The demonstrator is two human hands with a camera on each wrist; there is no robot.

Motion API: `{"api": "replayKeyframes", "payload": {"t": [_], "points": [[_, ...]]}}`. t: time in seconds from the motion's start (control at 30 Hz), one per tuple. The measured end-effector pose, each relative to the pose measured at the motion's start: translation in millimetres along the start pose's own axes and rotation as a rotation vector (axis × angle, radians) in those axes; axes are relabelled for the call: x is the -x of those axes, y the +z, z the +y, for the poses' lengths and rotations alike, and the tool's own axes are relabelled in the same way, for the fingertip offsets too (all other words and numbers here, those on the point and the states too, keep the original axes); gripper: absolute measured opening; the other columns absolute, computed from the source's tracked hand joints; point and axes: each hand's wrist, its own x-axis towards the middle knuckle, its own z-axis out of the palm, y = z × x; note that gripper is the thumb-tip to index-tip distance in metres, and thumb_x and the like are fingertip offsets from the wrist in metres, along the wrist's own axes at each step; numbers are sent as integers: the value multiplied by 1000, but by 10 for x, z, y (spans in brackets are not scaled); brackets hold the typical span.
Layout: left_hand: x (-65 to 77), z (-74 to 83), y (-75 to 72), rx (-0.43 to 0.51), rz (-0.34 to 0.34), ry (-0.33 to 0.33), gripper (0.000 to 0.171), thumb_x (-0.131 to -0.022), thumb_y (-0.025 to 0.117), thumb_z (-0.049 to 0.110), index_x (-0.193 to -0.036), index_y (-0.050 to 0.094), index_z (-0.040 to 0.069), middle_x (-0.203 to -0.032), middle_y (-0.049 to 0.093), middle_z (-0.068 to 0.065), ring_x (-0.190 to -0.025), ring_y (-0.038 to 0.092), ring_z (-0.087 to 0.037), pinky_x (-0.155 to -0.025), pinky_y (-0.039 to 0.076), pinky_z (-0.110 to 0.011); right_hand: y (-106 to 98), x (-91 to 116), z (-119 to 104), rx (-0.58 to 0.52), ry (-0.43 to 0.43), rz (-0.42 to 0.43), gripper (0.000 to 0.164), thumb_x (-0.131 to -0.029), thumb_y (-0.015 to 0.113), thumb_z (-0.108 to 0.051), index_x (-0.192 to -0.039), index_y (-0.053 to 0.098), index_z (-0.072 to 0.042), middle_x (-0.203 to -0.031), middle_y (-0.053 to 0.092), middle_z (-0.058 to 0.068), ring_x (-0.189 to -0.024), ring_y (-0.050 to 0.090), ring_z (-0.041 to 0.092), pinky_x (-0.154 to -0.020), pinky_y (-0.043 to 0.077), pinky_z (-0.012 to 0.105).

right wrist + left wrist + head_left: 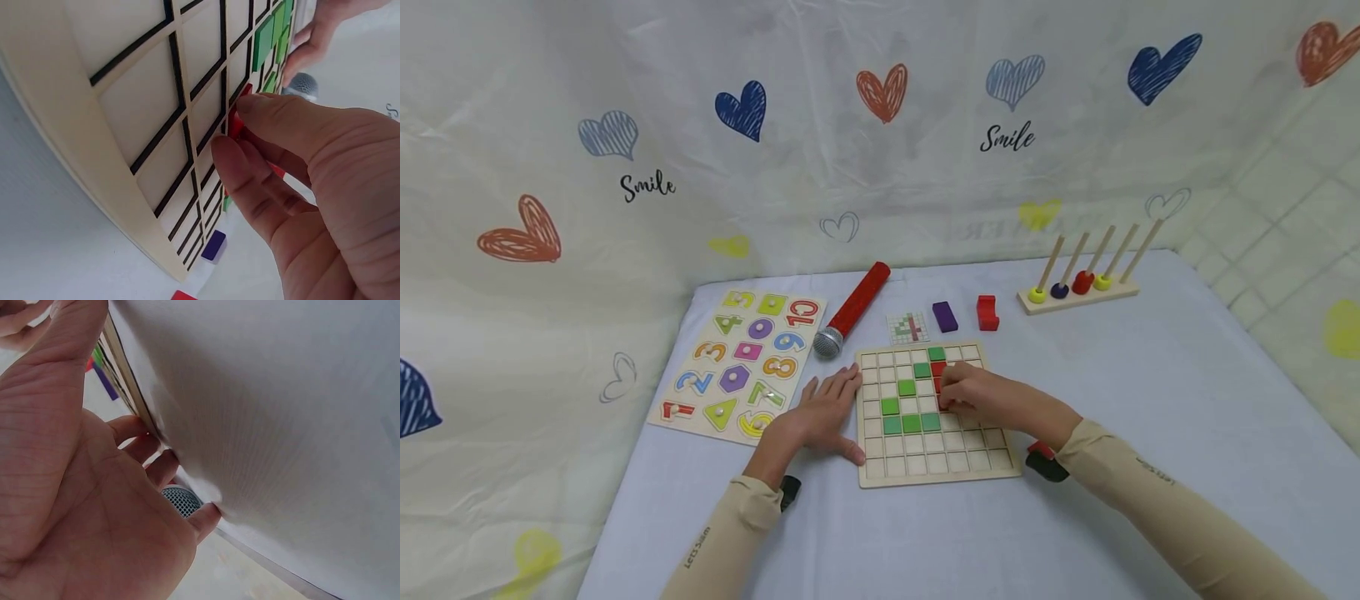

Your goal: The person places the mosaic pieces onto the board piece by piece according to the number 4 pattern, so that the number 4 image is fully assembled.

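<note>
A wooden grid board point(925, 482) lies on the table with several green square tiles point(907, 387) and a column of red tiles point(937, 368) in its cells. My right hand point(981, 396) is over the right half of the board. Thumb and fingertips pinch a red tile point(235, 122) at a cell, as the right wrist view shows; the fingers partly hide it. My left hand point(826, 417) is spread along the board's left edge, thumb near the lower corner and fingertips by the upper side. Close behind the board lies a small pattern card point(908, 327) printed with coloured squares.
Left of the board is a number puzzle point(700, 423), with a red microphone point(857, 304) beside it. A purple block stack point(945, 317) and red pieces point(987, 312) sit behind the board. A bead stand point(1078, 296) with upright pegs stands at the back right.
</note>
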Motion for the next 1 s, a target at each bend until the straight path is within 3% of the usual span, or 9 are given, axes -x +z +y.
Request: {"api": "replayKeyframes", "payload": {"t": [0.2, 0.47, 1.0], "points": [[1, -1, -1, 2, -2, -3, 132, -77, 90, 61, -172, 15, 9, -182, 12, -12, -169, 11, -34, -136, 8, -65, -30, 33, -18, -29, 12, -16, 15, -92, 82, -1, -107, 83, -5, -108, 71, 7, -103, 61, 19, -86, 63, 27], [8, 10, -2, -3, -5, -4, 132, -77, 91, 61, -171, 14, 9, -182, 11, -12, -169, 11, -33, -136, 8, -65, -28, 199, -29, -6, -2, -21, 15, -96, 80, -8, -111, 82, -10, -124, 71, 7, -117, 61, 25, -98, 63, 37], [-82, -91, 122, 57, 11, 12, 135, -74, 94, 58, -172, 14, 10, -183, 6, -10, -170, 6, -32, -136, 2, -66, -150, 632, 40, 29, 52, 35, 14, -93, 83, -7, -104, 82, -14, -126, 71, 9, -119, 58, 28, -93, 65, 37]]}}
